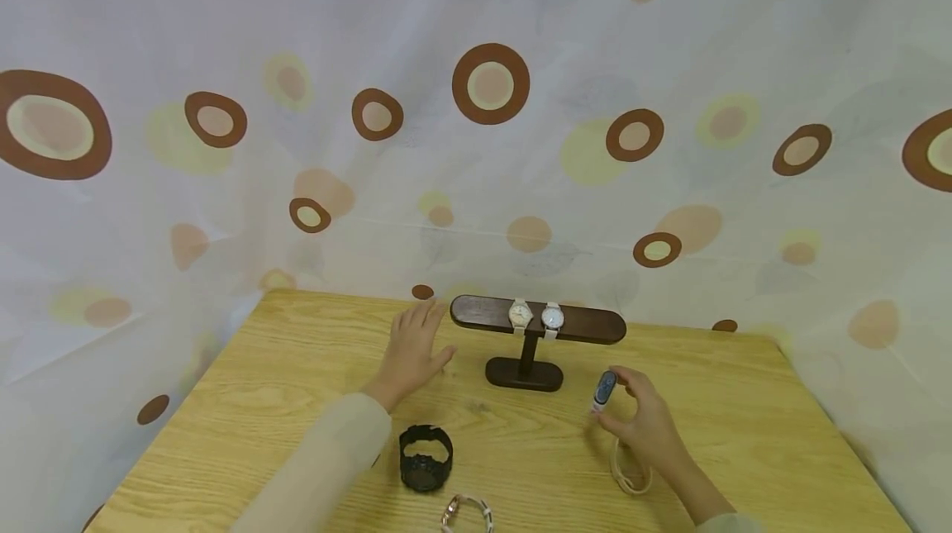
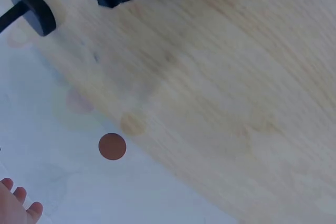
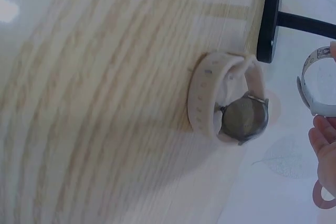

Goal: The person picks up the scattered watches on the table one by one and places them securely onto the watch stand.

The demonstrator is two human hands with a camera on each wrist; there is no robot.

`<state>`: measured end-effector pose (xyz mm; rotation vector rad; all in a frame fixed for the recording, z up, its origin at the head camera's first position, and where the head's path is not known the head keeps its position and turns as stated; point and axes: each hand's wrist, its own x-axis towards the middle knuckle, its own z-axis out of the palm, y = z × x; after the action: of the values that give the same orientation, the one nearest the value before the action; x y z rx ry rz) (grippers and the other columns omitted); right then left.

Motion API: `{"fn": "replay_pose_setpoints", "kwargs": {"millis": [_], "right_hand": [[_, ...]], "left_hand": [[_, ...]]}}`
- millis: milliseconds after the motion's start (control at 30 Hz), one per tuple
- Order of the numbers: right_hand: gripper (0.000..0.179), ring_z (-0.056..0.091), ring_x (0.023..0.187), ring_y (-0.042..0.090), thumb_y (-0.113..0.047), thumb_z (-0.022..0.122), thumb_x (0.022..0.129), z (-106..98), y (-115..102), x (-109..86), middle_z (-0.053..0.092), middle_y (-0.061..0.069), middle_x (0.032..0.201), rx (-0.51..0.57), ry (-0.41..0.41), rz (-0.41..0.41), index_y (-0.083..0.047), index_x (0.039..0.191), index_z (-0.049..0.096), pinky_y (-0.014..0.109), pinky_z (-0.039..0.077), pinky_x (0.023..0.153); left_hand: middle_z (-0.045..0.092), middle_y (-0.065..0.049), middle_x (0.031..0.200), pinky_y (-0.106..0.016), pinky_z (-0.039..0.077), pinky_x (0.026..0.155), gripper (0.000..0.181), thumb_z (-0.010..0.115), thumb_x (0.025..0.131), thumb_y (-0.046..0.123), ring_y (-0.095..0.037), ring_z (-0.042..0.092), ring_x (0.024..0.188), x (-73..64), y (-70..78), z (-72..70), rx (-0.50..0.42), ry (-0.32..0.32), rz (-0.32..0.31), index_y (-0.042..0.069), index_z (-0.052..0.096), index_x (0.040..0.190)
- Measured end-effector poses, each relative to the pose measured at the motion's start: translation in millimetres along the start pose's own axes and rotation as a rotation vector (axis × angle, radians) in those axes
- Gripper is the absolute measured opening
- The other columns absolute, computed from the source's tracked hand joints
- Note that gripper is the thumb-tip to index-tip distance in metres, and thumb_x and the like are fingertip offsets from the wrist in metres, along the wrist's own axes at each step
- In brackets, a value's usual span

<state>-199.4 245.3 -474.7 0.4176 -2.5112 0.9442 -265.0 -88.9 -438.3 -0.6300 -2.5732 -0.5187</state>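
Smart band [image 1: 605, 387]: pinched between thumb and fingers of right hand [image 1: 645, 424]; long face held near upright, slightly tilted.
Display bar [image 1: 536, 316]: seen beyond and left of those fingertips, long axis crosswise.
Left hand [image 1: 411, 349]: nearer the bar, fingers extended, nothing grasped; contact cannot be told.

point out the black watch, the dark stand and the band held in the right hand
black watch [image 1: 424, 475], head view, on its face
dark stand [image 1: 529, 351], head view, on its post
held band [image 1: 606, 387], head view, on its dark screen
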Motion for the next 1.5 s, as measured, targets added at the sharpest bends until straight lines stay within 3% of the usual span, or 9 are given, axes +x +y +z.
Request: {"fn": "replay_pose_setpoints", "kwargs": {"millis": [267,400,867,1167,1500], "right_hand": [[0.067,0.054,0.105,0.042,-0.007,0.081,0.069,-8,9,3.6,0.053,0.028,0.118,0.002,-0.015,0.088,0.012,0.123,0.048,0.054,0.047,0.089],[0.067,0.052,0.108,0.043,-0.009,0.079,0.072,-13,12,6.2,0.052,0.028,0.121,-0.002,-0.008,0.117,0.01,0.127,0.046,0.055,0.046,0.09],[0.066,0.054,0.106,0.04,-0.006,0.08,0.069,-17,11,19.2,0.054,0.026,0.118,-0.027,0.063,0.05,0.01,0.124,0.048,0.051,0.048,0.087],[0.065,0.054,0.106,0.042,-0.005,0.08,0.068,-23,4,28.9,0.054,0.027,0.117,-0.016,0.081,0.021,0.011,0.123,0.049,0.054,0.048,0.087],[0.065,0.053,0.105,0.045,-0.004,0.08,0.068,-28,5,42.9,0.054,0.03,0.117,-0.008,0.071,0.008,0.012,0.123,0.049,0.057,0.048,0.087]], "left_hand": [[0.038,-0.022,0.14,-0.056,0.035,0.104,0.063,0.069,0.084,0.028,-0.038,0.038,0.128,5.4,-0.2,-4.3,-0.005,-0.015,0.017,0.0,0.044,0.134],[0.036,-0.022,0.141,-0.053,0.036,0.104,0.066,0.068,0.085,0.031,-0.037,0.039,0.128,12.1,4.6,-0.1,0.068,-0.031,0.052,0.0,0.04,0.136],[0.041,-0.02,0.139,-0.045,0.04,0.105,0.064,0.067,0.085,0.037,-0.033,0.043,0.125,29.7,23.0,2.9,0.275,-0.064,0.185,0.006,0.041,0.135],[0.041,-0.02,0.139,-0.04,0.037,0.109,0.06,0.065,0.088,0.03,-0.033,0.043,0.127,34.4,24.9,8.2,0.237,-0.144,0.169,0.004,0.04,0.136],[0.047,-0.017,0.132,-0.033,0.044,0.102,0.046,0.06,0.09,0.014,-0.029,0.046,0.123,37.0,24.0,3.9,0.196,-0.144,0.179,0.003,0.046,0.132]]}}
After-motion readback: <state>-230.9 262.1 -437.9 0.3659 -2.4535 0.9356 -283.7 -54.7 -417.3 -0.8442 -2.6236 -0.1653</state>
